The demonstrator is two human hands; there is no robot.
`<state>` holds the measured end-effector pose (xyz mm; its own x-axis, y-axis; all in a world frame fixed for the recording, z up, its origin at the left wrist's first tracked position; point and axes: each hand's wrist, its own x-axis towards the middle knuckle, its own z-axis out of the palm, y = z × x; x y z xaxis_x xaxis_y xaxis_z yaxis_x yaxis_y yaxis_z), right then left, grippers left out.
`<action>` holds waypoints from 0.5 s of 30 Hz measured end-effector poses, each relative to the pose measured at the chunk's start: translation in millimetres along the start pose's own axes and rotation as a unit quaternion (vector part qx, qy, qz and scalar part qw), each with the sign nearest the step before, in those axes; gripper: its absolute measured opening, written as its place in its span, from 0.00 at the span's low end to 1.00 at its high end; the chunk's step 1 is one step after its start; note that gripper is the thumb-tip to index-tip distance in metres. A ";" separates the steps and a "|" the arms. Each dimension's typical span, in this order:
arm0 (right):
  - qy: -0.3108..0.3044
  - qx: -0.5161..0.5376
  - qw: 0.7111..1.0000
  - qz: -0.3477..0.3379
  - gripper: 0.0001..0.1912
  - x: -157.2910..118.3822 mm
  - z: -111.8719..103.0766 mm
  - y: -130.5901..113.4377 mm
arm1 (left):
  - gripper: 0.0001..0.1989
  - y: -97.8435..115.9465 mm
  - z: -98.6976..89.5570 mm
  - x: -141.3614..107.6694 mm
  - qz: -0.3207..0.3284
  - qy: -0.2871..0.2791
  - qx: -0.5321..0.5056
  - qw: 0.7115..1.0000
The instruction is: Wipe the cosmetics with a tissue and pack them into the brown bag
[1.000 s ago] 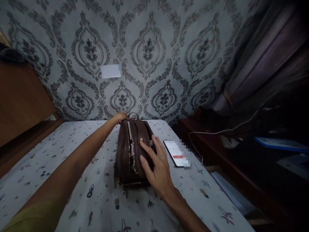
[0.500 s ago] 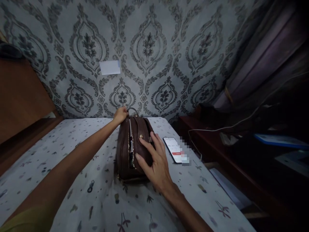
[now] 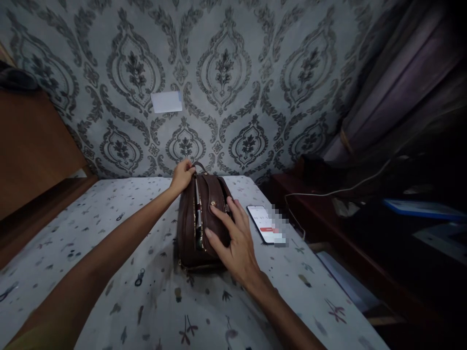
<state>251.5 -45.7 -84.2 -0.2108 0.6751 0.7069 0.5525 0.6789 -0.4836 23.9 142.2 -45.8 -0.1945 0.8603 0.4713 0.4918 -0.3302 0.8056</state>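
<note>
A dark brown bag stands on a bed with a patterned white sheet. Its gold-toothed zip is parted, and small items show in the gap. At the bag's far end, my left hand is closed by the base of the handle; what its fingers pinch is too small to make out. My right hand rests on the bag's right side, fingers spread near a round gold stud. To the right of the bag lies a lit phone, partly blurred out.
A patterned wall with a white card rises behind the bed. A wooden board borders the left. On the right are a dark red table, a white cable, a blue-edged object and a curtain.
The view has shifted slightly. Both hands keep nearly the same places on the bag, and the zip gap looks about as wide as before.
</note>
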 end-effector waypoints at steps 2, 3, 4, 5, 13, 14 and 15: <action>0.000 0.001 1.000 -0.001 0.24 -0.1 0.3 0.3 | 0.03 3.8 -1.8 -3.8 -0.009 -0.009 0.013 1.000; 0.001 0.003 1.000 -0.001 0.24 -0.1 0.5 0.4 | 0.04 6.0 -3.0 -4.9 -0.015 -0.015 0.022 1.000; 0.001 0.006 1.000 0.001 0.24 -0.1 0.7 0.3 | 0.04 8.4 -4.5 -5.1 -0.021 -0.022 0.030 0.999; 0.002 0.009 1.000 0.002 0.24 -0.1 0.9 0.1 | 0.05 11.1 -6.0 -4.4 -0.028 -0.031 0.038 0.998; -0.001 0.020 1.000 0.004 0.24 -0.4 -0.8 -2.3 | 0.11 37.1 -2.6 33.4 -0.110 -0.173 0.110 0.973; -0.002 0.020 1.000 0.004 0.24 -0.5 -1.3 -2.6 | 0.11 38.7 1.2 38.8 -0.121 -0.196 0.118 0.966; -0.004 0.019 1.000 0.004 0.24 -0.5 -1.8 -2.8 | 0.10 39.5 5.4 43.5 -0.129 -0.214 0.125 0.960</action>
<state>251.5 -48.5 -82.3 -0.2136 0.6831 0.6984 0.5232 0.6837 -0.5088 39.4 168.7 4.6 0.0040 0.9994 0.0335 0.6728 -0.0274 0.7393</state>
